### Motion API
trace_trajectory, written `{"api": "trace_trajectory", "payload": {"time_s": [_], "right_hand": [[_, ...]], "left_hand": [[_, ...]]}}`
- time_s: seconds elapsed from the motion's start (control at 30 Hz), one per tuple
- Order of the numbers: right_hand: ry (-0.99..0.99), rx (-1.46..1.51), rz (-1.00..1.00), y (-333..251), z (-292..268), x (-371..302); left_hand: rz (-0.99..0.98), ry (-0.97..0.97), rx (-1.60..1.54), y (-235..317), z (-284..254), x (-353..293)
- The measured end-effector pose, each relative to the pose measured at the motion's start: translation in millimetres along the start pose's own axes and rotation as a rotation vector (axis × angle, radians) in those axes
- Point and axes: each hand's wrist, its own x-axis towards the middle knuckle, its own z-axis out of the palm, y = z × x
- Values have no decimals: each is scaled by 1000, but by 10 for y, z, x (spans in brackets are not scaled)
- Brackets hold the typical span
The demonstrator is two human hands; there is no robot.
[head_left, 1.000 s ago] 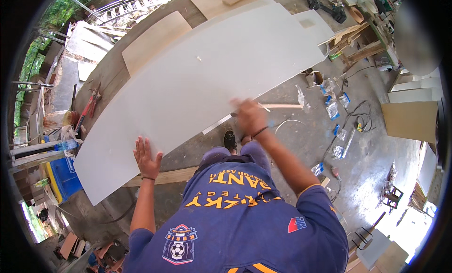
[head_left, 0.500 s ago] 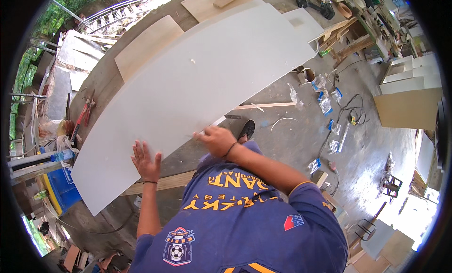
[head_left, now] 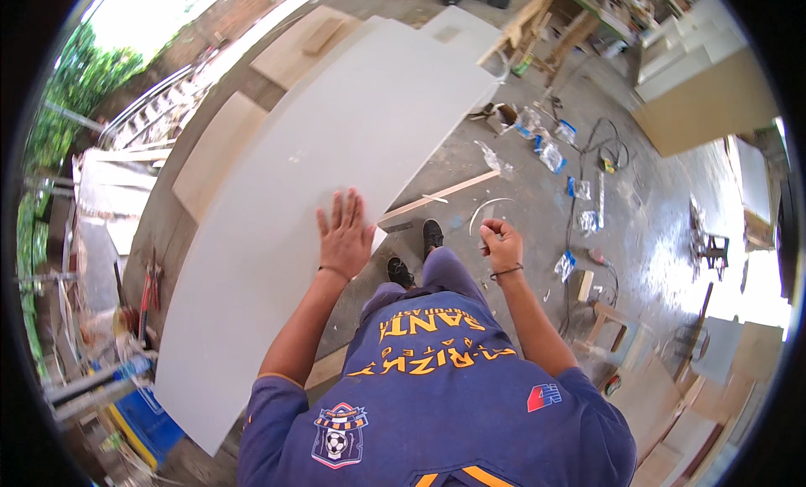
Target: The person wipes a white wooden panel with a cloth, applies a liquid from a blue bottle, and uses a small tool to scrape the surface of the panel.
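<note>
A large pale grey panel [head_left: 277,201] with a curved far edge lies in front of me, running from lower left to upper right. My left hand [head_left: 344,242] rests flat on it near its straight edge, fingers spread. Beside that thumb, a small white piece [head_left: 379,239] shows at the panel's edge. Away from the panel, my right hand [head_left: 502,245] is raised over the floor on the right with its fingers curled together. Whatever it may hold is too small or hidden to make out. A thin curved white strip [head_left: 476,212] appears just beyond those fingers.
Wooden boards [head_left: 220,151] lie beyond the panel. A wooden strip [head_left: 453,193], plastic packets [head_left: 552,157] and a dark cable [head_left: 579,201] are on the concrete floor. Red-handled cutters [head_left: 151,285] and a blue-and-yellow box [head_left: 147,424] sit at the left. Cabinets [head_left: 705,92] stand far right.
My right hand has left the panel's edge and moved right, over the floor. My left hand has shifted right along the panel toward the middle of the edge. The view has turned.
</note>
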Motion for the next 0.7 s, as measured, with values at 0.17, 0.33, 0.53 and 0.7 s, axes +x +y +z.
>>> {"api": "trace_trajectory", "payload": {"time_s": [0.17,0.33,0.53,0.7], "right_hand": [[33,186,161,62,-172,-111],[96,-3,46,81,-415,-33],[249,-530,-191,8,-661,288],[250,-117,-236,-62,-647,827]], "left_hand": [[224,-26,-22,610,127,1146],[289,-82,99,1058,199,1894],[308,-150,110,1363,142,2523],[371,-48,-131,1325,264,2913]]}}
